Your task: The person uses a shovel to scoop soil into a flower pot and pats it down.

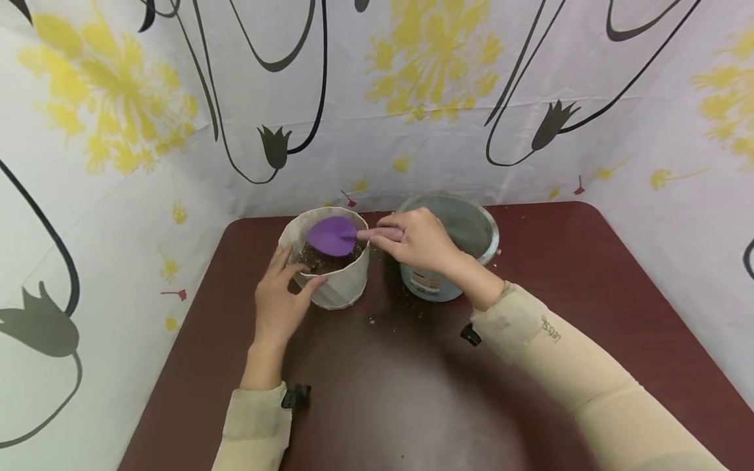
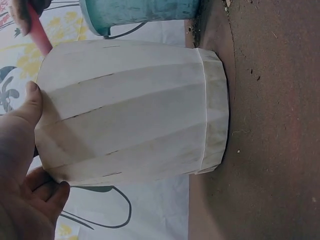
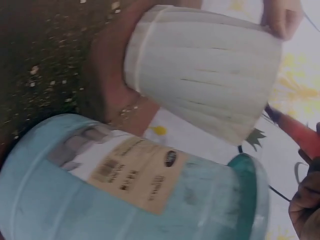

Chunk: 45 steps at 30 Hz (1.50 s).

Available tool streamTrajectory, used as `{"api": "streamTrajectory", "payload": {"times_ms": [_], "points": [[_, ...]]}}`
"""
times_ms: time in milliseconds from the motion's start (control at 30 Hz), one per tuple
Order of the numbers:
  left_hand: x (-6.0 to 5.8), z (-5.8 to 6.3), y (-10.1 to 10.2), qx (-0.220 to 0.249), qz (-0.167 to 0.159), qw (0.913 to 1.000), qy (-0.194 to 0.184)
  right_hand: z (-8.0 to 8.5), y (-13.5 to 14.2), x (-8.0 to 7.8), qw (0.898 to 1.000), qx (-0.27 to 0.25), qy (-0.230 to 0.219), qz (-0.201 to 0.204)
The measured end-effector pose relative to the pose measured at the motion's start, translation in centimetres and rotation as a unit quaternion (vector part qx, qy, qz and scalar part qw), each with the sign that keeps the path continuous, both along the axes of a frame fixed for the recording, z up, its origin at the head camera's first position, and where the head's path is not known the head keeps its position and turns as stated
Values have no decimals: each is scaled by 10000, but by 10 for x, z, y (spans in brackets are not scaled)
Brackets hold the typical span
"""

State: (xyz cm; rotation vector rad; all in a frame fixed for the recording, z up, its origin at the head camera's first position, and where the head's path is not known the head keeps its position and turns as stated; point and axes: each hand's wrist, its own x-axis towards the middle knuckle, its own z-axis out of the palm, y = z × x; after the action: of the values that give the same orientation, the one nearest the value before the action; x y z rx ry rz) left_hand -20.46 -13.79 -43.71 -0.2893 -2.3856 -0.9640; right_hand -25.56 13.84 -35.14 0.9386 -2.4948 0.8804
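Observation:
A purple-bladed trowel (image 1: 332,236) with a pink handle is in my right hand (image 1: 427,242); its blade lies over the mouth of a white flower pot (image 1: 341,291). Dark soil (image 1: 324,263) shows inside the pot, below the blade. My left hand (image 1: 279,301) grips the pot's near left rim, with thumb and fingers spread along it. In the left wrist view the pot (image 2: 125,115) stands upright on the table. From the right wrist, the trowel's handle (image 3: 295,131) passes beside the pot's rim, the right hand (image 3: 307,205) dark around its end.
A blue-grey bucket (image 1: 432,288) with a paper label stands to the right of the pot, under my right forearm. Crumbs of soil (image 1: 372,320) dot the dark red table (image 1: 530,314). Patterned cloth (image 1: 377,144) surrounds the table's back and sides.

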Motion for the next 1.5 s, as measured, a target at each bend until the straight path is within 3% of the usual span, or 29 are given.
{"api": "streamTrajectory", "payload": {"times_ms": [100, 200, 367, 600, 800, 1000, 1133, 1267, 1367, 1500], "points": [[6, -5, -1, -46, 171, 9996, 198, -1, -5, 2, 9991, 95, -384, 124], [12, -10, 2, -126, 391, 9985, 366, -4, -10, 4, 9976, 346, -606, -2], [18, -14, 7, -306, 717, 9952, 586, -2, -14, 4, 9940, 949, -477, -256], [17, -16, 7, -306, 689, 9894, 1242, 11, -21, -1, 9881, 1330, -626, 459], [17, -14, 8, -402, 676, 9871, 1393, 1, -27, -6, 9880, 1425, -592, 79], [19, -13, 23, -450, 830, 9769, 1917, 4, -26, -7, 9923, 1145, -399, -242], [16, -10, 24, -298, 684, 9764, 2027, 7, -28, -8, 9916, 1086, -676, 166], [13, -7, 11, -357, 206, 9809, 1899, 14, -27, -10, 9905, 770, -995, 553], [10, -5, -3, -453, -168, 9839, 1722, 22, -23, -12, 9922, 674, -978, 383], [8, -5, -9, -398, -295, 9850, 1653, 28, -21, -13, 9877, 1292, -880, -72]]}}
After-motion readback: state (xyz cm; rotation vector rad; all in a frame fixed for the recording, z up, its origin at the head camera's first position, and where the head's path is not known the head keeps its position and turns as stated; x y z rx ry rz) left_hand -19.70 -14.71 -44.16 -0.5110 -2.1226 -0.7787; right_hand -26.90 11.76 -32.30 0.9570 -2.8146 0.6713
